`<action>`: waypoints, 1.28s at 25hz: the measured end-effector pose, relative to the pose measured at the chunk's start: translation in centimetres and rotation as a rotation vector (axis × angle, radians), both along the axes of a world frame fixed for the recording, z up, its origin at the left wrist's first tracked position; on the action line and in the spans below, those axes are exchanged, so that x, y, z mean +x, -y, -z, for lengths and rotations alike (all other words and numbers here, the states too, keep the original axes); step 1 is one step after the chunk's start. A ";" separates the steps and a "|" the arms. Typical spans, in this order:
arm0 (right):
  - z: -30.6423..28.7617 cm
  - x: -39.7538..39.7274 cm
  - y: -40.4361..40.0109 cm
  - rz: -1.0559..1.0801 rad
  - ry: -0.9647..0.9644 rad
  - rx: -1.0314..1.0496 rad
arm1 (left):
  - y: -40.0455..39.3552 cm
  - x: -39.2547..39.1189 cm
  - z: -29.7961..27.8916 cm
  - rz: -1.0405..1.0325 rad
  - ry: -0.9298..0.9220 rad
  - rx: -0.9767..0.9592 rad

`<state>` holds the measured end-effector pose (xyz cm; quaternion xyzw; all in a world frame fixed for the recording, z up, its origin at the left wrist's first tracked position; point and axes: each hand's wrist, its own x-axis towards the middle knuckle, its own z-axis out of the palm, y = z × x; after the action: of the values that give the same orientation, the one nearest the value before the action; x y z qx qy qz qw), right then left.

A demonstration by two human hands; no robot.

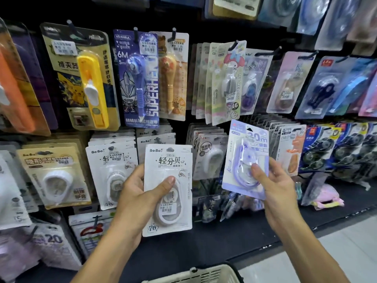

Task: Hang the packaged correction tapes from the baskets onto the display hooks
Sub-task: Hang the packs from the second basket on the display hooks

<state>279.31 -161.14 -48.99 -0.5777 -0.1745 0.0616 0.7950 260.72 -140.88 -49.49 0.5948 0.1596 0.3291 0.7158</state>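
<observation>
"bobo" n "轻分贝" on white pkg [167,188] mid frame; "30m" on purple pkg [245,158] right of it; "6m", "superhero" on blue card [137,78] upper mid; "my melody" on pastel card [228,82].

Two bare hands: left hand [140,193] and right hand [279,184]. Behind the left one, left forearm [114,242], uncovered from the wrist to the lower frame edge. Behind the right one, right forearm [302,242], likewise uncovered all the way down. Slim at both wrists, wider further back from the hands. Left thumb [163,186]: broad, with a short-trimmed nail, rounded at the tip, and faint creases across the joint. Right thumb [260,172]: seen from the side, nail hard to make out. Below it, soft palm folds.
</observation>
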 end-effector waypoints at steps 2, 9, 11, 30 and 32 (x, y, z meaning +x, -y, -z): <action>-0.6 1.3 1.4 0.157 0.085 -0.116 | 0.3 0.4 0.0 -0.005 -0.004 -0.003; -0.4 2.9 3.4 0.324 -0.171 -0.075 | 0.3 0.7 0.1 -0.031 -0.021 0.000; -0.5 2.8 3.5 0.315 -0.209 -0.028 | 0.2 0.6 0.0 -0.033 -0.016 0.007; 1.1 -2.8 -1.9 -0.492 0.014 -0.370 | 1.7 1.5 -0.8 -0.034 0.000 -0.046; 2.0 -5.4 -2.9 -0.755 0.022 -0.396 | 2.4 2.1 -1.0 0.028 0.035 -0.055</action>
<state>273.89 -158.26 -50.95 -0.6156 -0.3671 0.3744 0.5883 262.79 -143.24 -48.48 0.5712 0.1480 0.3250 0.7391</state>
